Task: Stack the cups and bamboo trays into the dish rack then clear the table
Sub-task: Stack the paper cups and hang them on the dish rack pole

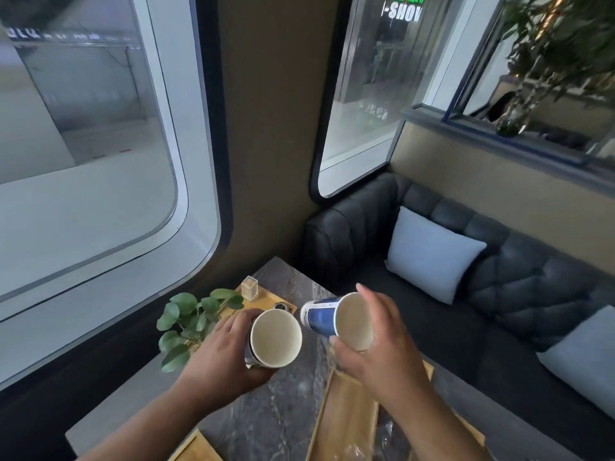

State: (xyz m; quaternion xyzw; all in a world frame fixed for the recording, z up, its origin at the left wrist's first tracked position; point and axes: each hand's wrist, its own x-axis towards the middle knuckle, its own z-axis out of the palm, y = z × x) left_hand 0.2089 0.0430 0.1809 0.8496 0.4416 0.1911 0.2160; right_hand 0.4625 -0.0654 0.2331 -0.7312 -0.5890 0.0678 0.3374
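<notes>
My left hand (221,356) grips a paper cup (275,338) with a white inside, its mouth tipped toward me, above the grey marble table (283,414). My right hand (382,347) holds a second paper cup, blue and white (321,319), lying almost sideways with its base pointing left toward the first cup. The two cups are close but apart. A bamboo tray (346,414) lies on the table under my right forearm. Another bamboo tray's corner (196,449) shows at the bottom edge. No dish rack is in sight.
A small bamboo tray (286,302) at the table's far end carries a clear glass holder (250,288). A green leafy plant (193,319) stands at the far left. A dark sofa (519,281) with pale cushions (432,254) runs along the right. Windows are behind.
</notes>
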